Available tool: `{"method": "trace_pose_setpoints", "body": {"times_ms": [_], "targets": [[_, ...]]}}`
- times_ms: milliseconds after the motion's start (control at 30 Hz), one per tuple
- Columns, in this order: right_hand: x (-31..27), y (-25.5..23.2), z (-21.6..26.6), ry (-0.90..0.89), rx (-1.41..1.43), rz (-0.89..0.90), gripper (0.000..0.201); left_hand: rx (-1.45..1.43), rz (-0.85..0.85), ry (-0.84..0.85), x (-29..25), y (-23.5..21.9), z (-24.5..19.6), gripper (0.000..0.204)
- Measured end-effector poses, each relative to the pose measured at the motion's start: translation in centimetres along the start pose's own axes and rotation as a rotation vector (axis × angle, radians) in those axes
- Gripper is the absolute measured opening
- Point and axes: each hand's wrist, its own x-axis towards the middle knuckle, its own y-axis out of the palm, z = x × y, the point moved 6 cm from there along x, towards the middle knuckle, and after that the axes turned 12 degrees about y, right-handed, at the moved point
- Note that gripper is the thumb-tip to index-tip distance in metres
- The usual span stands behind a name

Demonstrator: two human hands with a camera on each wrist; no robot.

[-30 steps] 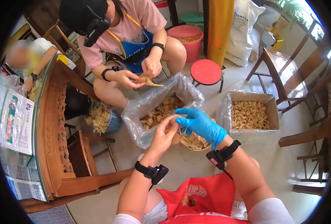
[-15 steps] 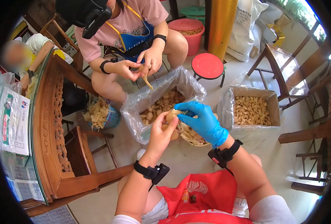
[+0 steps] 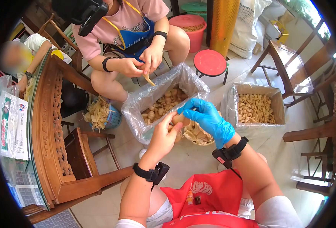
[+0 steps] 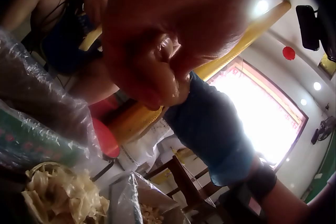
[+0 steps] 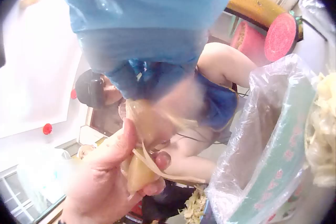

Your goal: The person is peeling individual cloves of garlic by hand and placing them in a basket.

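In the head view, my bare left hand (image 3: 164, 137) grips a smooth tan bulb-shaped piece (image 3: 180, 119) between thumb and fingers. My right hand (image 3: 209, 121), in a blue glove, pinches at its far end with curled fingers. Seen from the right wrist, a thin strip of peel (image 5: 173, 175) trails across the piece, and the glove partly covers its top. Below the hands, a basket (image 3: 202, 144) is heaped with pale peelings (image 3: 195, 133). Just beyond stands a plastic-lined box (image 3: 134, 118) of tan, mushroom-like bulbs (image 3: 160, 107).
Another box (image 3: 278, 108), to the right, holds cut tan pieces (image 3: 255, 108). Across from me a seated person's hands (image 3: 149, 60) work on a similar piece. A red stool (image 3: 210, 62), a blue bin (image 3: 115, 117) of peelings and a carved wooden table (image 3: 43, 133) stand around.
My gloved hand's fingers have gone from stretched out over the piece to curled at its far end. The left hand keeps its hold. The person opposite has brought both hands together around their piece.
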Motion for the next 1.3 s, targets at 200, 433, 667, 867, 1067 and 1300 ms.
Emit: {"method": "trace_pose_setpoints", "body": {"times_ms": [200, 433, 667, 867, 1067, 1300], "targets": [[0.0, -0.6, -0.5, 0.158, 0.078, -0.017, 0.011, 0.112, 0.040, 0.005, 0.0, 0.2, -0.9, 0.039], [-0.3, -0.8, -1.2, 0.243, 0.346, -0.129, 0.011, -0.087, -0.017, -0.057, 0.3, 1.3, -0.5, 0.039], [-1.0, -1.5, 0.7, -0.190, -0.101, -0.389, 0.011, -0.049, -0.054, 0.013, 1.0, 1.0, 0.0, 0.040], [-1.5, -1.3, 2.6, -0.225, -0.128, -0.210, 0.010, -0.291, -0.053, 0.004, 0.7, 1.9, -0.3, 0.035], [-2.1, -1.9, 2.9, -0.200, -0.237, -0.328, 0.011, -0.507, -0.189, -0.084, 0.8, 2.2, -2.1, 0.042], [-1.9, -2.0, 3.0, -0.241, -0.017, -0.291, 0.017, -0.440, -0.149, -0.108, 0.7, 1.5, -0.9, 0.050]]}}
